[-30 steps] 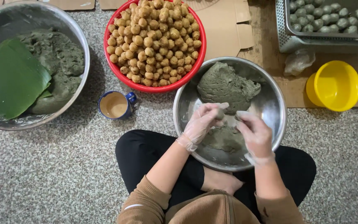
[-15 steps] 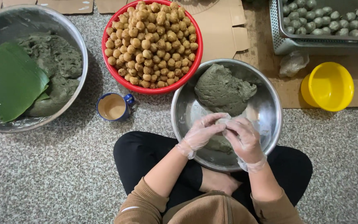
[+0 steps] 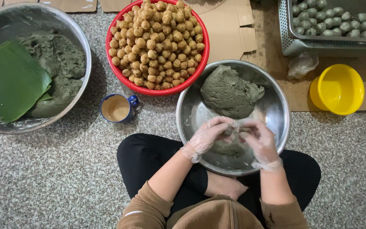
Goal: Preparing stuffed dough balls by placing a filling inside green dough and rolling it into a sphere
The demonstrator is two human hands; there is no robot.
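Observation:
Both my hands wear thin clear gloves and meet over the near half of a steel bowl. My left hand and my right hand press together around a small piece of grey-green dough, mostly hidden by the fingers. A big lump of the same dough lies at the bowl's far side. A smaller lump sits under my hands. A red bowl, heaped with several small tan balls, stands just beyond.
A large steel basin at left holds dark green dough and a banana leaf. A blue cup of tan liquid stands by my knee. A yellow bowl and a metal tray of green balls sit on cardboard at right.
My hands were apart over the dough in the bowl. They have come together and closed around a small piece of it.

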